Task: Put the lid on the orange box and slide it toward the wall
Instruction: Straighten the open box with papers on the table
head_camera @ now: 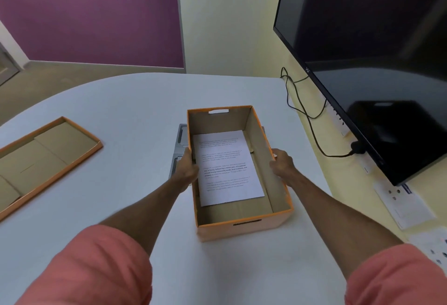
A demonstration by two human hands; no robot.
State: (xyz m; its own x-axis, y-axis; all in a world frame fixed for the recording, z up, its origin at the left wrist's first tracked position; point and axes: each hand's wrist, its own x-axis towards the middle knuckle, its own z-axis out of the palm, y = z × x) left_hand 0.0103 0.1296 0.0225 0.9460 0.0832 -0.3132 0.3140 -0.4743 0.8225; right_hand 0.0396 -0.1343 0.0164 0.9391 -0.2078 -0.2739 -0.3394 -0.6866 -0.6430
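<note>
- Nearest the camera, two salmon-pink sleeves (101, 263) frame the bottom corners, bare forearms reaching forward from them over the white table (125, 111).
- The left hand (187, 168) presses flat against the outer left wall of the orange box (242, 228), thumb hooked over the rim and the other fingers hidden behind the cardboard.
- The right hand (281, 165) clasps the opposite long wall the same way, fingers curled over the rim's orange edge; together the two hands grip the box from both sides.
- Between the hands the box stands open, with no lid on it, its near short wall showing a dark handle slot and its far short wall a pale one.
- A printed sheet of paper (226, 166) lies flat on the box floor, slightly skewed, directly between the two palms.
- Just beyond the left hand, a grey metal plate (181, 139) set in the tabletop peeks out from under the box's left side.
- Well off to the left of the left hand, the lid (46, 159) lies upside down on the table, brown inside facing up, orange rim around it, apart from the box.
- To the right of the right hand, a dark screen (375, 62) hangs on the cream wall (229, 26), with a black cable (312, 120) trailing along the table edge to a plug beneath it.
- White socket plates (404, 204) sit on that wall, nearer than the plug.
- Farthest ahead of both hands, a purple wall (92, 14) rises past the table's curved far edge.
</note>
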